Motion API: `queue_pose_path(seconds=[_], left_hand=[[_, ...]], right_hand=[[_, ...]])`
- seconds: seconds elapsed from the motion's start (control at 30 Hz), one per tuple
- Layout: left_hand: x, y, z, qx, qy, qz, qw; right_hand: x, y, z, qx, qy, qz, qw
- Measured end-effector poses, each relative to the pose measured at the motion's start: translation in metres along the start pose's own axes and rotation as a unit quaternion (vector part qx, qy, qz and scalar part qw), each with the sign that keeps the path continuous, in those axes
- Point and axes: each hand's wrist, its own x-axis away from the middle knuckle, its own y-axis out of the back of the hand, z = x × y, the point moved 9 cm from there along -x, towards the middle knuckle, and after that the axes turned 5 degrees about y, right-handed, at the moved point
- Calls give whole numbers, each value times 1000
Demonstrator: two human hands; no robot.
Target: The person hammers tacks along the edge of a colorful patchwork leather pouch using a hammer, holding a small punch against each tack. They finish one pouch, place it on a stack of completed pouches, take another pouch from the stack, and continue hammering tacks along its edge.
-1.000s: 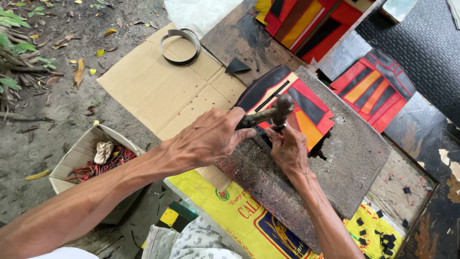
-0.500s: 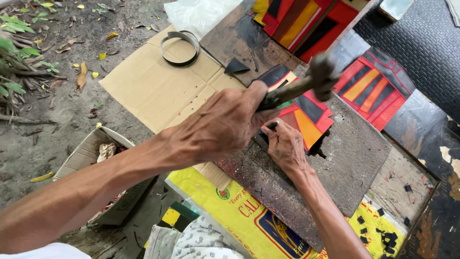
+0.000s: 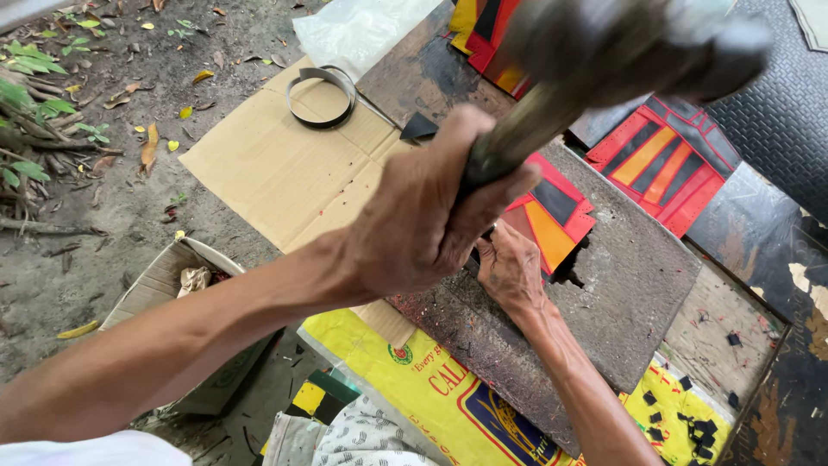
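Two hands are at work over the grey slab (image 3: 638, 285), and they are doing very different jobs. Up high, the left hand (image 3: 423, 220) is clamped in a full fist round the handle of a hammer (image 3: 604, 52), whose dark head sits raised close to the camera, blurred and filling the top of the view. Below it, the right hand (image 3: 511, 269) lies low on the slab, fingers curled together and pressing at the edge of a patterned piece (image 3: 552, 216) in red, orange, yellow and black; whether it pinches a small tool against that piece I cannot tell, because the left hand covers the spot.

That piece lies flat on the slab, just under the raised hammer. Off to the right, a second red and orange panel (image 3: 668, 160) rests past the slab's far edge, well apart from both hands. More coloured pieces (image 3: 479, 34) are stacked at the top.

Left of the slab, a cardboard sheet (image 3: 276, 173) is spread on the dirt, with a dark ring (image 3: 321, 97) lying on its far end and a small black scrap (image 3: 418, 128) beside it. Near the person, a yellow printed sack (image 3: 431, 388) pokes out from under the slab, dotted with black offcuts (image 3: 690, 427) at its right end. An open carton (image 3: 164, 280) of scraps sits under the left forearm.
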Motion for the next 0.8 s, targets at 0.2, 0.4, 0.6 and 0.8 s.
queue_pose_path(seconds=[0.2,0.4,0.6,0.8], left_hand=[[40,-21,78,-335,201,265,882],[79,-23,133,-319,322,276,847],[83,-37,151,-324,221,253,884],[86,-28,132,-233,85,216,945]], right_hand=[[1,1,-3,5,-32,5,999],[5,2,4,8,-15,-23,1000],[15,-1,-44,-170,-266,-78,946],[20,3,-33,-180,-168,-6,969]])
